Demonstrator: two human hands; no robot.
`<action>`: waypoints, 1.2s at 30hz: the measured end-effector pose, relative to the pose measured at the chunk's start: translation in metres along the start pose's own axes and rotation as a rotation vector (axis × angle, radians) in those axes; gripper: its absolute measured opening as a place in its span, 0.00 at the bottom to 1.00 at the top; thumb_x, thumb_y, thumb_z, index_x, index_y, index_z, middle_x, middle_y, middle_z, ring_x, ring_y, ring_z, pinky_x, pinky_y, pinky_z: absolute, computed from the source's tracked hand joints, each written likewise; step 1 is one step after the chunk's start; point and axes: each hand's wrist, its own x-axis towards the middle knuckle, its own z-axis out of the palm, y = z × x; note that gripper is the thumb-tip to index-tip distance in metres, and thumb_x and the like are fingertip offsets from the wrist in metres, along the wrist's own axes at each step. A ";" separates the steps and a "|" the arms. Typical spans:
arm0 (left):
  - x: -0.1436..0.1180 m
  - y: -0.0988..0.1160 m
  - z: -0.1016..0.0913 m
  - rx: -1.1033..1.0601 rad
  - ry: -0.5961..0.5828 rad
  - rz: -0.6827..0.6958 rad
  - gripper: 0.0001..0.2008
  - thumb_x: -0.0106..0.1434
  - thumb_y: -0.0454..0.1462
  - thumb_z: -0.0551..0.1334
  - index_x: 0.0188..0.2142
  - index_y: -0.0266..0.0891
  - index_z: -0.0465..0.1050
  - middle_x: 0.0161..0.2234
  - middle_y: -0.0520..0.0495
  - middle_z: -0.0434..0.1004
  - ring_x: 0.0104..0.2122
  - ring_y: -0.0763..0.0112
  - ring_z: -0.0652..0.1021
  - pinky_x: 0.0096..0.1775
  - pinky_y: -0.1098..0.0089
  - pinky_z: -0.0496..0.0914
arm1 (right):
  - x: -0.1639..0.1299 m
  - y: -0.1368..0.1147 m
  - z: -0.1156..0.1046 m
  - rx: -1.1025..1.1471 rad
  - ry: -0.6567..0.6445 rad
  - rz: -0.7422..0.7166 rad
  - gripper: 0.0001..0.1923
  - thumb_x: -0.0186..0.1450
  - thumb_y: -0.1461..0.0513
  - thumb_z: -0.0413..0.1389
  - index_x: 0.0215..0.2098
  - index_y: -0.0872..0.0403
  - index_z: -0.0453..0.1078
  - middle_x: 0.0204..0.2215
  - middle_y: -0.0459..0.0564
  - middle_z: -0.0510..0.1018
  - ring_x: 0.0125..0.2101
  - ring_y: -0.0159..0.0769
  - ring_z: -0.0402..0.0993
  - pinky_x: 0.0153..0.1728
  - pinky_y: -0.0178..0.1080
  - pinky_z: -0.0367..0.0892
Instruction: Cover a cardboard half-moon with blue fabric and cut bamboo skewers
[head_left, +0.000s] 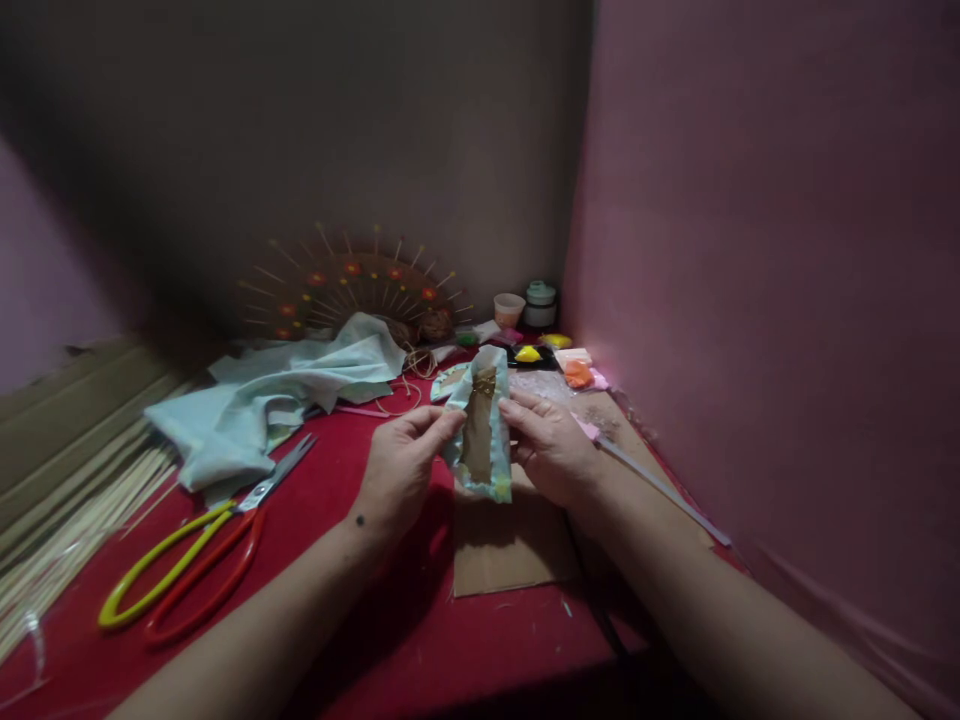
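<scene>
Between my two hands is a small cardboard piece [478,440] with light-blue fabric folded over its edges, its bare brown middle facing me. My left hand [401,460] pinches its left edge, thumb on top. On the opposite edge, my right hand [551,440] grips with the thumb in front and fingers partly hidden behind. Below the held piece lies a flat sheet of cardboard [510,560] on the red cloth [345,620]. Just behind it shows another fabric-edged piece [448,382], partly covered.
Scissors [255,495] with yellow and red handles lie at left, touching crumpled light-blue fabric [300,370]. Thin sticks [82,530] line the left edge. At the back are a decorated fan shape [367,285], a cup [509,309], a lidded jar [540,303] and coloured packets [577,374]. A pink wall borders the right.
</scene>
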 end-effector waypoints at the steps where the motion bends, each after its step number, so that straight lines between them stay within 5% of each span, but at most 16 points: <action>1: -0.001 -0.001 0.000 0.007 -0.020 0.000 0.12 0.56 0.44 0.66 0.28 0.36 0.76 0.25 0.51 0.75 0.27 0.73 0.71 0.33 0.72 0.65 | 0.001 0.001 -0.001 -0.018 0.019 -0.003 0.15 0.59 0.55 0.60 0.42 0.51 0.76 0.29 0.46 0.80 0.25 0.31 0.73 0.28 0.36 0.69; 9: 0.006 0.007 -0.008 0.168 -0.148 -0.004 0.16 0.55 0.47 0.66 0.26 0.35 0.73 0.23 0.53 0.69 0.25 0.75 0.67 0.29 0.73 0.61 | 0.003 0.007 -0.005 -0.031 0.038 -0.014 0.12 0.56 0.58 0.62 0.38 0.52 0.77 0.25 0.44 0.78 0.22 0.30 0.69 0.29 0.36 0.64; 14: 0.013 0.012 -0.015 0.068 -0.116 0.039 0.17 0.60 0.48 0.61 0.40 0.37 0.74 0.31 0.49 0.74 0.31 0.70 0.71 0.33 0.70 0.65 | -0.003 0.006 0.003 -0.117 0.010 0.029 0.10 0.55 0.59 0.61 0.35 0.52 0.78 0.26 0.44 0.79 0.25 0.30 0.72 0.34 0.37 0.65; 17: 0.012 0.015 -0.013 0.046 -0.184 0.022 0.15 0.61 0.46 0.62 0.36 0.36 0.76 0.30 0.49 0.74 0.30 0.71 0.71 0.35 0.70 0.65 | -0.007 0.005 0.008 -0.160 -0.003 0.074 0.10 0.55 0.59 0.60 0.35 0.53 0.78 0.25 0.44 0.79 0.24 0.30 0.72 0.32 0.37 0.66; 22: 0.008 0.019 -0.008 0.104 -0.049 -0.003 0.07 0.54 0.37 0.66 0.30 0.35 0.77 0.24 0.53 0.73 0.24 0.77 0.67 0.28 0.74 0.61 | -0.009 0.004 0.011 -0.238 0.047 0.117 0.11 0.54 0.60 0.60 0.35 0.54 0.78 0.23 0.43 0.76 0.23 0.30 0.70 0.28 0.35 0.64; 32: 0.007 0.011 -0.005 0.162 0.010 0.118 0.08 0.53 0.35 0.64 0.34 0.33 0.73 0.27 0.51 0.74 0.24 0.77 0.70 0.26 0.75 0.64 | -0.010 0.002 0.012 -0.330 0.135 0.166 0.08 0.55 0.61 0.57 0.31 0.56 0.77 0.20 0.43 0.73 0.20 0.29 0.67 0.22 0.32 0.60; 36: 0.004 0.005 -0.007 0.417 -0.033 0.321 0.06 0.57 0.33 0.60 0.36 0.35 0.72 0.32 0.48 0.76 0.30 0.72 0.75 0.34 0.72 0.69 | -0.011 0.004 0.009 -0.382 0.143 0.141 0.08 0.55 0.61 0.58 0.31 0.57 0.75 0.19 0.42 0.71 0.19 0.27 0.65 0.21 0.31 0.57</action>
